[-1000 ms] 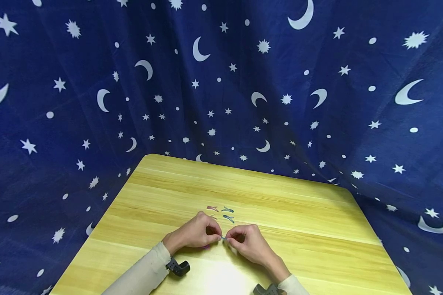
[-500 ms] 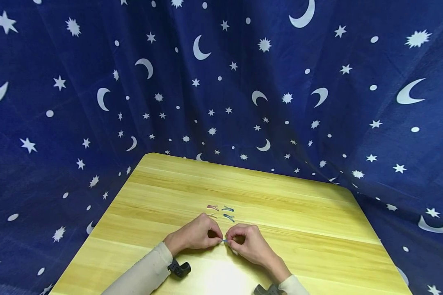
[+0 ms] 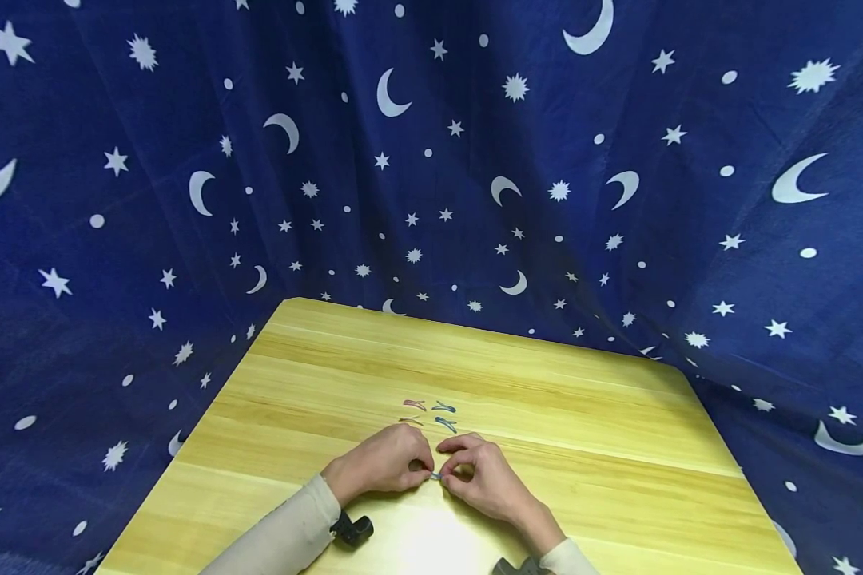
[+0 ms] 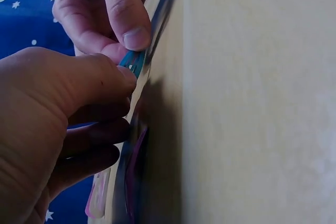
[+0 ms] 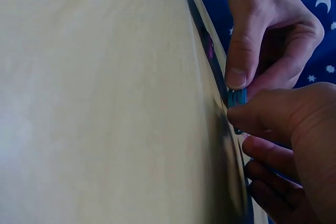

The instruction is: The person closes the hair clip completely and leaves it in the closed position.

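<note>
Between the fingertips of both hands is a small teal-blue snap hair clip (image 3: pixel 435 476), seen closer in the left wrist view as a slotted clip (image 4: pixel 133 63). My left hand (image 3: pixel 387 461) pinches one end with thumb and fingers. The other end is pinched by my right hand (image 3: pixel 483 477), whose other fingers spread away from it. Beyond the hands lie a pink hair clip (image 3: pixel 414 405), a brownish hair clip (image 3: pixel 411 421) and two blue hair clips, one farther (image 3: pixel 443 406) and one nearer (image 3: pixel 446 422). A purple hair clip (image 4: pixel 136 161) lies beneath my left hand, hidden in the head view.
The hands work low over a light wooden table (image 3: pixel 582 447). A dark blue curtain (image 3: pixel 460 176) with moons and stars hangs behind and around it. A black wrist camera mount (image 3: pixel 352 529) sits below the left wrist.
Both hands have drawn slightly nearer the person with the hair clip between them. One right finger has lifted and straightened. More of the brownish hair clip now shows past the left hand.
</note>
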Action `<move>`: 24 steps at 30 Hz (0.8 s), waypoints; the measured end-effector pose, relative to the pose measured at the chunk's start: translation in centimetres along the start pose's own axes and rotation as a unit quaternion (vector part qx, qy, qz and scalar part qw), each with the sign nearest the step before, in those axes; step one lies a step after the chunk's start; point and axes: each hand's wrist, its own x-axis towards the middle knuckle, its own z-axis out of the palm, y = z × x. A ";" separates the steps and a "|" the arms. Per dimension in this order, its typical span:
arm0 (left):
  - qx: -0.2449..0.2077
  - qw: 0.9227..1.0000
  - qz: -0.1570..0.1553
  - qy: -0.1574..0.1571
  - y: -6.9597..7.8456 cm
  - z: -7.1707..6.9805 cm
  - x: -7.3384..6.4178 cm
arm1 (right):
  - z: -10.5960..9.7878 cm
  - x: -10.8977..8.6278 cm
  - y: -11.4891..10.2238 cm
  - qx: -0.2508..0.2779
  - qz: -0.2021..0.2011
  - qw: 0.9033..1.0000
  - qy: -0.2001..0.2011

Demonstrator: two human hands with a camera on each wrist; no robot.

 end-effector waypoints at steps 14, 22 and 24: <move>0.005 1.000 -0.011 0.005 0.1 0.0 -0.2 | -0.1 0.2 0.0 -0.019 -0.002 1.000 -0.009; -0.042 0.997 -0.049 0.036 -0.3 -1.1 -0.6 | -0.2 0.3 0.0 -0.015 -0.002 1.000 0.020; -0.053 0.996 -0.061 0.039 -0.5 -1.3 -0.7 | -0.3 0.5 0.0 -0.016 0.002 0.999 0.032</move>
